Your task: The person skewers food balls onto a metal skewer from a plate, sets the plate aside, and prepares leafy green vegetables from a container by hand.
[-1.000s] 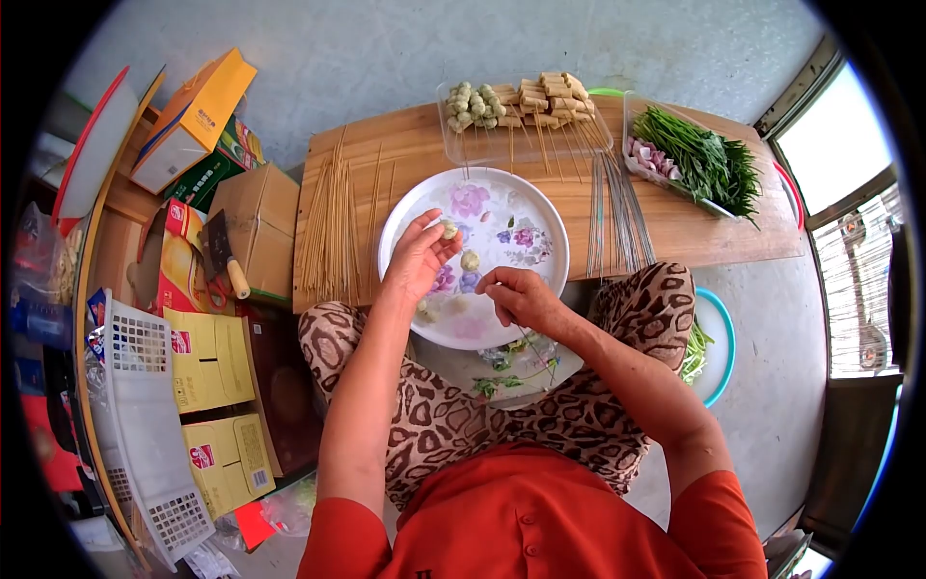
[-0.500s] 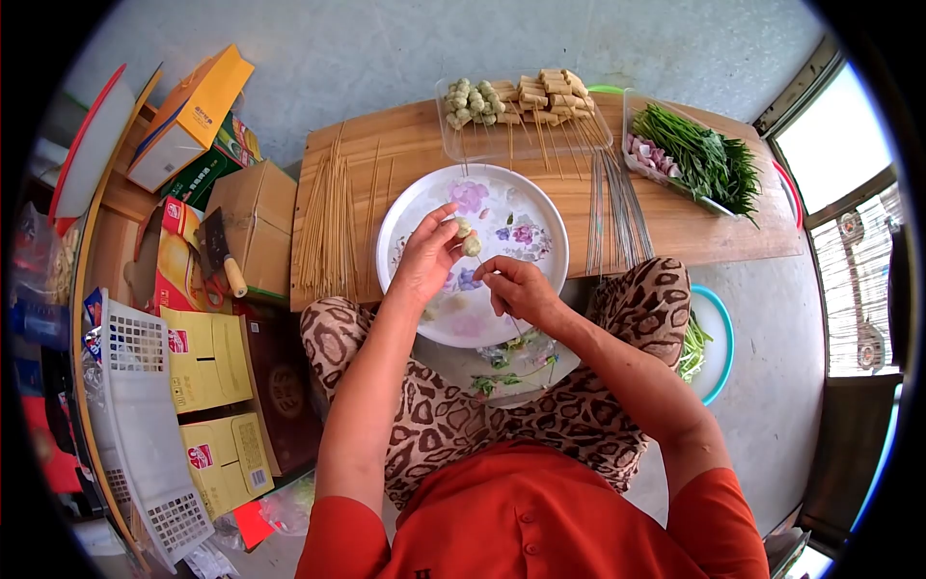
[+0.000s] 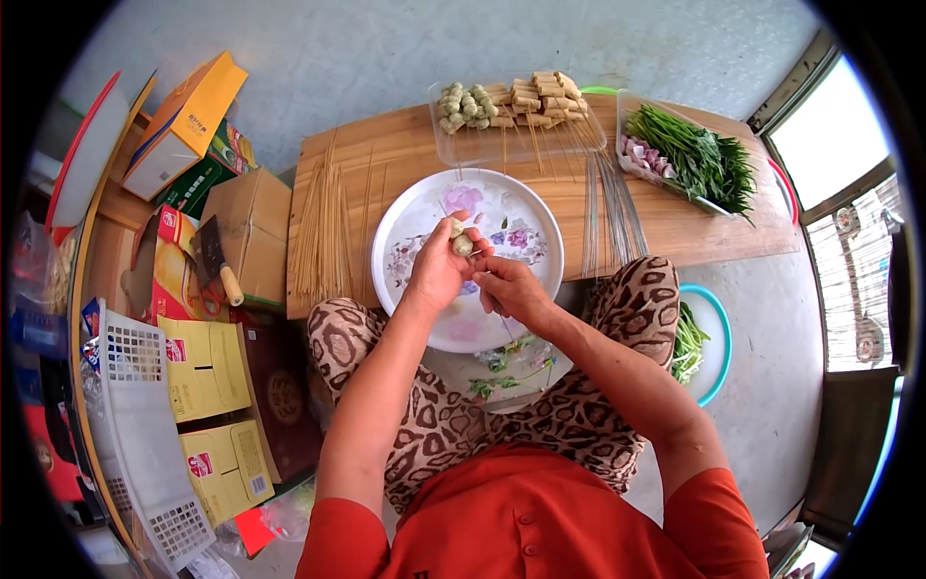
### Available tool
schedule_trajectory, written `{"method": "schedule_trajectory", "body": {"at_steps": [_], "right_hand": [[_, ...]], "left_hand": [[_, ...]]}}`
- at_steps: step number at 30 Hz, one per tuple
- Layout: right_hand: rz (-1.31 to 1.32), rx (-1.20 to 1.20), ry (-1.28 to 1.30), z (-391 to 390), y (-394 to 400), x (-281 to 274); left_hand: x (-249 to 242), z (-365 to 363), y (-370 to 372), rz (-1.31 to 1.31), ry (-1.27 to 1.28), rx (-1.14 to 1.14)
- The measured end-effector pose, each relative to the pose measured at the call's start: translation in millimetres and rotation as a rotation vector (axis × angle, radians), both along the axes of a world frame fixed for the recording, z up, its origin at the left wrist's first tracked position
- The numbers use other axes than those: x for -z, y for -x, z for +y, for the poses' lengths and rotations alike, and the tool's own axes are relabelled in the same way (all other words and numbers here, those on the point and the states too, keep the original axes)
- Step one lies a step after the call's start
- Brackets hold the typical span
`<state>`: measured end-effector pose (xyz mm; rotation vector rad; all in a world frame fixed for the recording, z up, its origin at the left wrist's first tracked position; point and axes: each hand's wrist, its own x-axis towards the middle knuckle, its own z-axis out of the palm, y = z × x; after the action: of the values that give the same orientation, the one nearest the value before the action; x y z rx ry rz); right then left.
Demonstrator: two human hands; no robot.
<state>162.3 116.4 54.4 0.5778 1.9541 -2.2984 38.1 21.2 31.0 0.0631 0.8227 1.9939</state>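
Over a round white tray (image 3: 529, 198) printed with purple flowers, my left hand (image 3: 439, 272) is closed around small greenish balls (image 3: 463, 246) threaded on a thin skewer. My right hand (image 3: 513, 289) pinches that skewer just below the balls, its fingers close to those of my left hand. Past the balls, the thin tip of the skewer shows at the upper left. Part of the tray is hidden under both hands and forearms.
Bamboo skewers (image 3: 318, 241) lie on the wooden table (image 3: 400, 145) at left, metal skewers (image 3: 612, 217) at right. A clear tray (image 3: 521, 145) at the back holds skewered balls and rolls. Leafy greens (image 3: 690, 145) fill another container. A knife (image 3: 222, 261) rests by the boxes.
My hands have come closer together, and the balls now sit deeper in my left hand. The skewer's tip now shows beyond the balls. The whole view has shifted slightly.
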Motion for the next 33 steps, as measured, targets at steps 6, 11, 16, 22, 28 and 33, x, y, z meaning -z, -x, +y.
{"method": "schedule_trajectory", "body": {"at_steps": [6,11,16,22,28,33], "right_hand": [[-0.007,0.051,0.135,3.7,2.4,7.4],[-0.001,0.114,0.158,8.2,5.0,9.3],[-0.007,0.168,0.073,15.4,5.1,8.3],[0.027,0.156,0.043,22.3,-3.9,10.1],[0.063,0.21,-0.015,23.2,-1.9,33.1],[0.007,0.119,-0.029,19.3,-8.5,15.6]], "left_hand": [[7.5,1.8,-2.0,0.033,-0.072,0.062],[3.9,-0.4,-6.1,0.099,0.058,0.074],[3.3,-13.7,-4.8,0.532,0.541,0.133],[31.8,-44.8,-19.6,1.67,1.014,0.558],[72.2,-44.7,-10.2,1.75,0.92,0.518],[37.2,-23.7,14.8,0.947,0.822,0.325]]}}
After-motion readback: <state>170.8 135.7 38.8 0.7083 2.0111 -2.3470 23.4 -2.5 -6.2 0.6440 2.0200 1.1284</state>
